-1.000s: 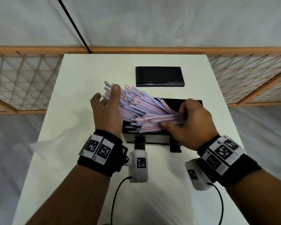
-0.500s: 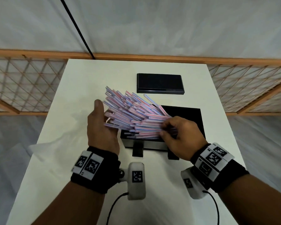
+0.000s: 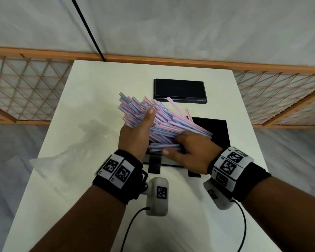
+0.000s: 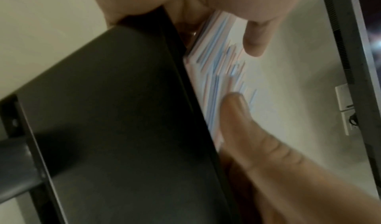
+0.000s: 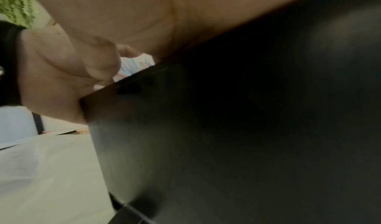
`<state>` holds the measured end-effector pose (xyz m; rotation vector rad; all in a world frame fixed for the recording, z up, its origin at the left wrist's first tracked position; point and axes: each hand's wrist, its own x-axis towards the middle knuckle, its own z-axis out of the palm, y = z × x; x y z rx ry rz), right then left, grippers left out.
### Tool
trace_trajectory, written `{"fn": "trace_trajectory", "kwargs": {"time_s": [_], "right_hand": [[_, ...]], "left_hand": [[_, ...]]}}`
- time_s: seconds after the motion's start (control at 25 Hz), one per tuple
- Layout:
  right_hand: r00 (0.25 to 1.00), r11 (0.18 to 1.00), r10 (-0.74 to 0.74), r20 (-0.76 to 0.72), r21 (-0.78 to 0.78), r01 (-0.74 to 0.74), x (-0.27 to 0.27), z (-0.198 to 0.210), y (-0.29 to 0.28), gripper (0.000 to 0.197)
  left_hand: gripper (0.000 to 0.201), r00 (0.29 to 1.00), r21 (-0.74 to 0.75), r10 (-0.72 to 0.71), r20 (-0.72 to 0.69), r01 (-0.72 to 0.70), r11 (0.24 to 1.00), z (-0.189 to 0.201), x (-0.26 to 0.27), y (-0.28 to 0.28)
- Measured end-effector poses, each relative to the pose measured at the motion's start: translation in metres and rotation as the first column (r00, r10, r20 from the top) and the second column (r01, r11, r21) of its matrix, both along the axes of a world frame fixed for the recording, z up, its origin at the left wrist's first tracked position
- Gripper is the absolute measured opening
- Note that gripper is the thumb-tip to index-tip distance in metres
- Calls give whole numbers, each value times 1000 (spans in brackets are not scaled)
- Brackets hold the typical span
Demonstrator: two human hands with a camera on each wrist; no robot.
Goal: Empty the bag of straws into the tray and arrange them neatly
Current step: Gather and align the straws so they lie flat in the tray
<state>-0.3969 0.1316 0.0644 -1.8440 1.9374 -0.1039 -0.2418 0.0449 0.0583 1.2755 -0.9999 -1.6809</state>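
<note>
A thick bundle of pink, blue and white straws (image 3: 164, 122) slants from upper left down into the black tray (image 3: 217, 131). My left hand (image 3: 137, 132) holds its left side, thumb lying on top and the other fingers hidden beneath. My right hand (image 3: 191, 150) grips the lower ends of the straws over the tray's near left corner. The left wrist view shows blurred straws (image 4: 216, 71) against the tray wall (image 4: 107, 121) with one finger along them. In the right wrist view a few straw ends (image 5: 134, 65) show above the tray wall (image 5: 247, 137).
The tray's black lid (image 3: 179, 90) lies farther back on the white table (image 3: 91, 91). The clear bag (image 3: 62, 155) lies crumpled at the table's left edge. A wooden lattice fence (image 3: 25, 91) stands beyond the table on both sides.
The left hand went from pressing flat against the straw ends to holding the bundle with the thumb on top. The right hand shifted left along the lower ends. A few straws splayed out.
</note>
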Motion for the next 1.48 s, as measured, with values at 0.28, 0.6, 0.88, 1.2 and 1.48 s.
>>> {"fn": "trace_trajectory", "kwargs": {"time_s": [0.28, 0.6, 0.88, 1.2, 1.48], "right_hand": [[991, 991, -99, -89, 82, 107, 8, -2, 6, 91], [992, 985, -100, 76, 150, 88, 4, -4, 0, 95], [985, 986, -164, 52, 26, 163, -2, 4, 10, 80], [995, 993, -68, -68, 95, 74, 8, 2, 5, 103], [996, 998, -57, 73, 19, 56, 9, 7, 0, 75]], "left_hand": [[56, 990, -59, 74, 116, -67, 996, -9, 11, -7], [30, 923, -220, 57, 380, 30, 975, 5, 28, -15], [72, 952, -205, 79, 296, -18, 979, 6, 23, -5], [63, 932, -148, 72, 355, -20, 989, 9, 14, -15], [55, 784, -224, 13, 621, 162, 961, 26, 20, -20]]}}
